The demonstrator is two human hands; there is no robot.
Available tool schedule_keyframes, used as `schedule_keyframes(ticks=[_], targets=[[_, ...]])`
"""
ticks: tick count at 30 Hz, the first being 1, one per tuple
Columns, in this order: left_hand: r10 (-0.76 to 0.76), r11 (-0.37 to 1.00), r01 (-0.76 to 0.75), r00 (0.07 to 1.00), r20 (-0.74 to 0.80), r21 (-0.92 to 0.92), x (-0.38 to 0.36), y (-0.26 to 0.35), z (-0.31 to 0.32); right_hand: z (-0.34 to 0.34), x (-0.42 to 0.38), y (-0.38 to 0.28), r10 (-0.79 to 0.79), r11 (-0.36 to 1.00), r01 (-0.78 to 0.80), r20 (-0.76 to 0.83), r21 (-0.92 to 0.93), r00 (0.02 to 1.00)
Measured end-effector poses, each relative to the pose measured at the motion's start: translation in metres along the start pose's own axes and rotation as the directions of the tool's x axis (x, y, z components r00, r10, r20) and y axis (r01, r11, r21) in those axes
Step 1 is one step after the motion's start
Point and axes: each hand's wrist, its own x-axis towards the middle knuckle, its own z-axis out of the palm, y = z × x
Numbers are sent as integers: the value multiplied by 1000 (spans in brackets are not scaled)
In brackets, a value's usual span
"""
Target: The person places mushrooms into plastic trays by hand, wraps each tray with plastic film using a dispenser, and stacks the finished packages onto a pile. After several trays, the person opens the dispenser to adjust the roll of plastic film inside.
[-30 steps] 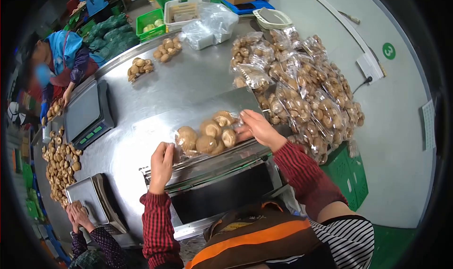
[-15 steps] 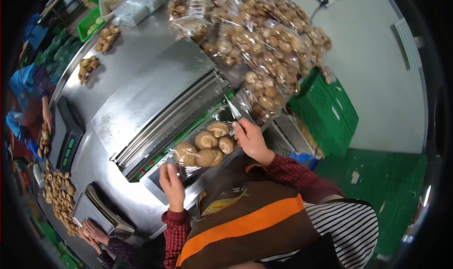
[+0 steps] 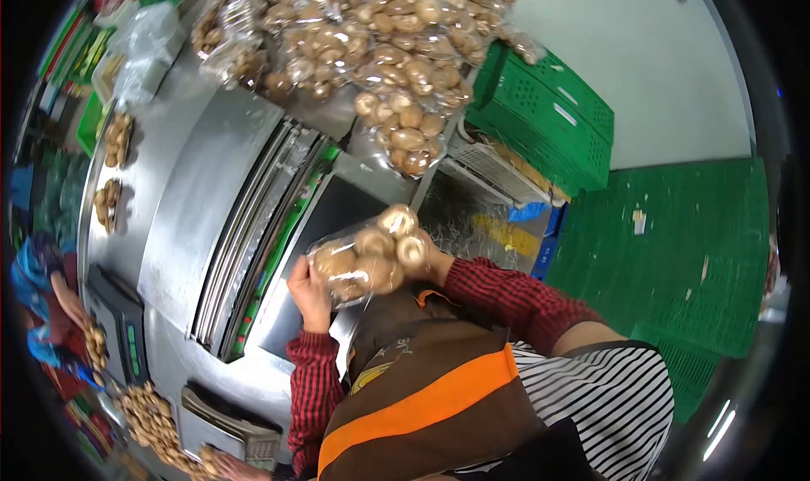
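A film-wrapped pack of mushrooms [image 3: 371, 266] is held up in front of my apron, several brown caps showing through the clear plastic. My left hand [image 3: 310, 294] grips its left end. At the right end, my right hand [image 3: 435, 262] is closed around the pack, its fingers mostly hidden behind the mushrooms. Beyond the pack lies the wrapping machine [image 3: 198, 198], with a steel cover, metal rollers, a green strip and a dark flat plate [image 3: 342, 215] close by.
Bagged mushrooms [image 3: 405, 51] are heaped at the back. Green crates [image 3: 548, 114] stand right of the machine. On the left are two mushroom packs, scales [image 3: 122, 329], loose mushrooms [image 3: 152, 422], and another person's hand [image 3: 236, 464] near a scale. Another worker's arm [image 3: 67, 299] reaches in farther left.
My view has swung right. The pack has come away from the machine; the film stretched by my right hand is now around it, and that hand has moved behind its right end.
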Motion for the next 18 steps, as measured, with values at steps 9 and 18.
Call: schedule_keyframes(ticks=[9,18], targets=[[288,511,174,888,359,-842,-37,73,-35,46,-63,15,550,783,-185,522,-593,652],[291,-650,754,357,887,-90,-45,71,-42,100,-116,-93,94,186,596,618,-781,781]])
